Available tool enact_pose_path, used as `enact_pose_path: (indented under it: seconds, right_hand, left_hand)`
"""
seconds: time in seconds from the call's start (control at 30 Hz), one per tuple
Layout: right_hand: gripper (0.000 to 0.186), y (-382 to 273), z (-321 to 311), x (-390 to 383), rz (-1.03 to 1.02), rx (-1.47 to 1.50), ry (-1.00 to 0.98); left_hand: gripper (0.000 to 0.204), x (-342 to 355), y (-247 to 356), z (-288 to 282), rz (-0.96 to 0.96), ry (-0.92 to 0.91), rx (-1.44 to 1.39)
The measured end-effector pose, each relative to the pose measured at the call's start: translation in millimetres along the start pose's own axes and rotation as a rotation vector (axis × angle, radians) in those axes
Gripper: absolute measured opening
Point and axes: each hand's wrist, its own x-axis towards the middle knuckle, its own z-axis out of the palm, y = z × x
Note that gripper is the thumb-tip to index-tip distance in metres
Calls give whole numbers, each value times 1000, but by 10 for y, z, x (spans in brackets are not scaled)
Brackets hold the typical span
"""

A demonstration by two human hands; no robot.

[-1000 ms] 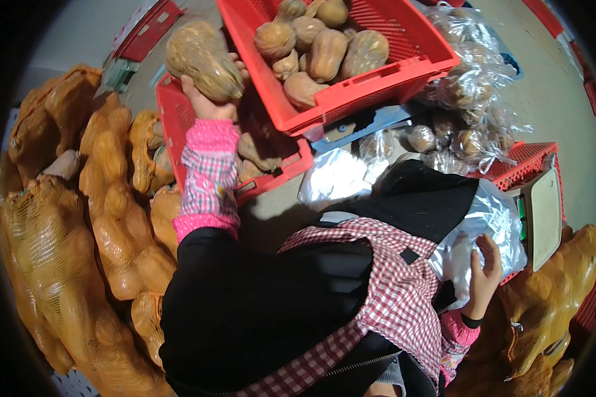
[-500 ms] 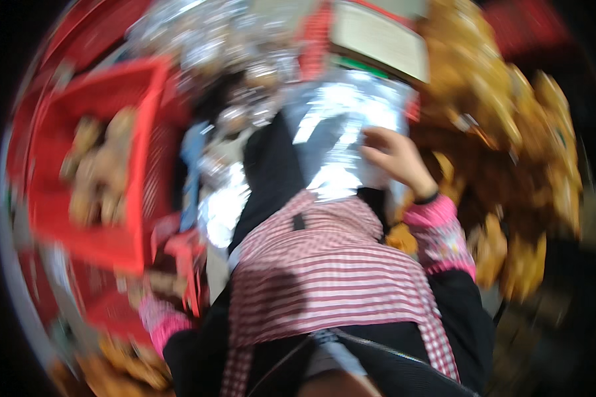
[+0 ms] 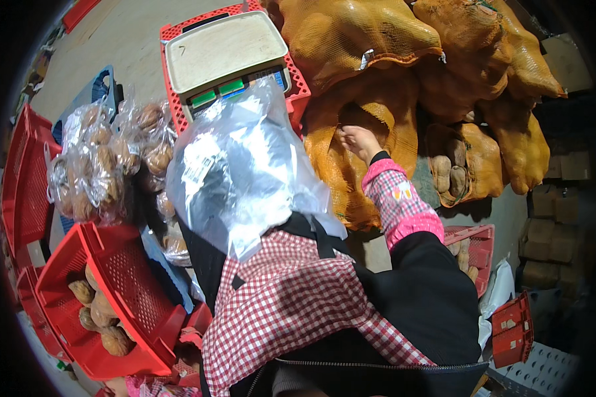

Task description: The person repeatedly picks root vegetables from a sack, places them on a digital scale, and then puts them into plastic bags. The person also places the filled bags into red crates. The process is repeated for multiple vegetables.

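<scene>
My right hand (image 3: pixel 359 141) reaches to the gaping mouth of an orange mesh sack (image 3: pixel 338 175). Its fingers stretch toward the dark opening, and nothing shows in them. At the lower left edge only a bit of my left hand (image 3: pixel 116 386) appears, beside a red crate (image 3: pixel 155 291); its fingers are hidden. Brown, rough, tuber-like produce (image 3: pixel 106 314) lies in that crate. Across my lap, over the checked apron (image 3: pixel 291 278), spreads a large clear plastic bag (image 3: pixel 245 165) with a small printed label.
A scale with a cream tray (image 3: pixel 225 49) stands on a red crate ahead. To its left are clear bags of brown produce (image 3: pixel 102 162). More full orange sacks (image 3: pixel 357 33) pile up at the far right. A pink crate (image 3: pixel 477 255) stands near my right elbow.
My view has swung to the right. My right hand has gone from above the plastic bag to the sack's mouth. My left hand is now mostly out of sight at the lower edge.
</scene>
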Motion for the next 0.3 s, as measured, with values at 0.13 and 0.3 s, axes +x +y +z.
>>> enact_pose_path:
  seconds: [0.13, 0.3]
  right_hand:
    - [12, 354, -519, 1037, -56, -65, 284]
    - [39, 476, -545, 2066, -314, -391, 244]
  left_hand:
    - [40, 190, 1314, 64, 428, -47, -270]
    - [40, -567, 3043, 137, 773, -463, -569]
